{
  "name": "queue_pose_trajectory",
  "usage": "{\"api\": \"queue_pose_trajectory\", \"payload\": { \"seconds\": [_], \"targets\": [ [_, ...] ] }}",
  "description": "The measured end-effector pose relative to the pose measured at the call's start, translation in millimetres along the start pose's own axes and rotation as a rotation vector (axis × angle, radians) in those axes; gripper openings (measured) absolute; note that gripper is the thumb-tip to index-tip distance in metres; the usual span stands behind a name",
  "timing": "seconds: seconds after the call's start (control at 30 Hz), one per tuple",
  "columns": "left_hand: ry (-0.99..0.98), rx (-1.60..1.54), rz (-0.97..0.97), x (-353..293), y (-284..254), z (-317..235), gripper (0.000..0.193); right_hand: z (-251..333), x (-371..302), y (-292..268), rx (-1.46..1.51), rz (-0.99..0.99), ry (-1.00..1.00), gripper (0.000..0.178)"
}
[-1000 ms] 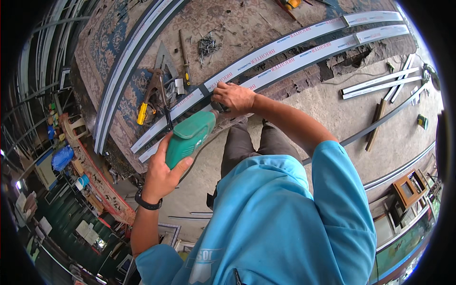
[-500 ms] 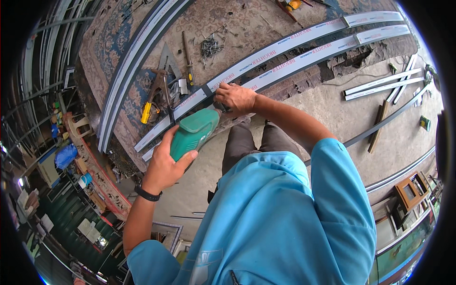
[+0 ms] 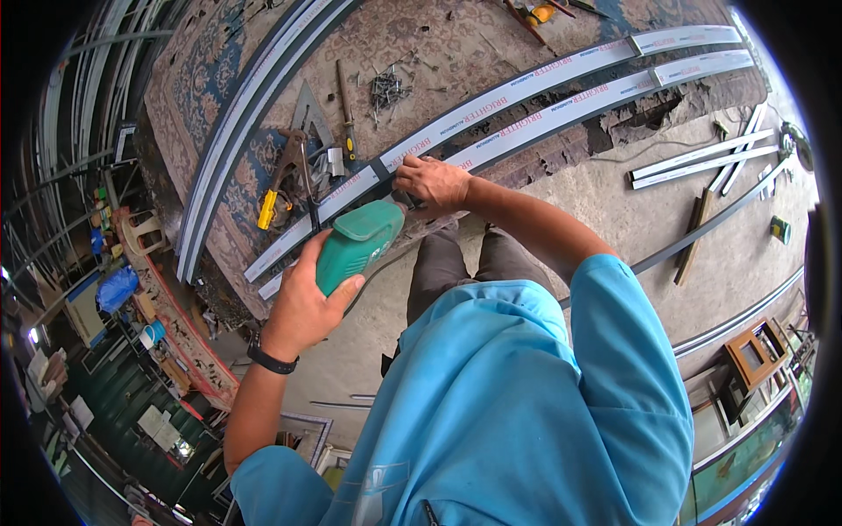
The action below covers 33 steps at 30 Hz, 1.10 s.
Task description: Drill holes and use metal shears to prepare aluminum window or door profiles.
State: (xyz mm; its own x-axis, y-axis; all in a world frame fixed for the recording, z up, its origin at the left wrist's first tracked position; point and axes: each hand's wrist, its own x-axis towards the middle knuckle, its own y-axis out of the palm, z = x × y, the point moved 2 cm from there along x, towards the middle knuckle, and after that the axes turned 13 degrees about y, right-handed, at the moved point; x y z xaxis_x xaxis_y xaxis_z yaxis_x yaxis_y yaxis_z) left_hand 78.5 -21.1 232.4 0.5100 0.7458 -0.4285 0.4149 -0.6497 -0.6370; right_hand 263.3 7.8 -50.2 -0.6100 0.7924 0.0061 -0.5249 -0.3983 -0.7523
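Note:
My left hand [image 3: 301, 307] is wrapped round a green power drill [image 3: 358, 237], whose front end points to the right, toward my right hand. Two long white-filmed aluminium profiles [image 3: 491, 107] lie side by side along the near edge of the carpeted bench, with a dark crosspiece [image 3: 380, 168] between them. Right at this joint, my right hand [image 3: 433, 182] has its fingers bent and closed against the near profile by the drill's tip. Its fingertips, the bit and anything pinched there are hidden.
Beside the profiles lie a set square [image 3: 309, 118], a yellow-handled tool [image 3: 267, 209], a screwdriver [image 3: 346, 114] and a pile of screws [image 3: 388, 89]. More long profiles [image 3: 241, 114] lie at left. Cut lengths [image 3: 702, 158] rest on the floor at right.
Both hands and the drill hold nearly the same place at the joint. The whole view has shifted very slightly; nothing was taken up or let go.

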Motion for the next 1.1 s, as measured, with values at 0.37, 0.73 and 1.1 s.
{"api": "queue_pose_trajectory", "payload": {
  "seconds": [0.37, 0.73, 1.1],
  "targets": [
    [-0.052, 0.030, 0.028, -5.7, 3.5, -6.0, 0.069, 1.1, -0.7, -2.3, 0.033, 0.005, 0.015, 0.063],
    [0.043, 0.009, -0.031, -10.0, 6.4, 5.8, 0.069, -2.0, 0.8, -2.9, 0.024, -0.004, -0.020, 0.063],
    [-0.028, 0.027, 0.003, -2.5, 20.3, 8.2, 0.067, 5.6, -2.4, 1.0, 0.008, -0.008, -0.024, 0.058]
  ]
}}
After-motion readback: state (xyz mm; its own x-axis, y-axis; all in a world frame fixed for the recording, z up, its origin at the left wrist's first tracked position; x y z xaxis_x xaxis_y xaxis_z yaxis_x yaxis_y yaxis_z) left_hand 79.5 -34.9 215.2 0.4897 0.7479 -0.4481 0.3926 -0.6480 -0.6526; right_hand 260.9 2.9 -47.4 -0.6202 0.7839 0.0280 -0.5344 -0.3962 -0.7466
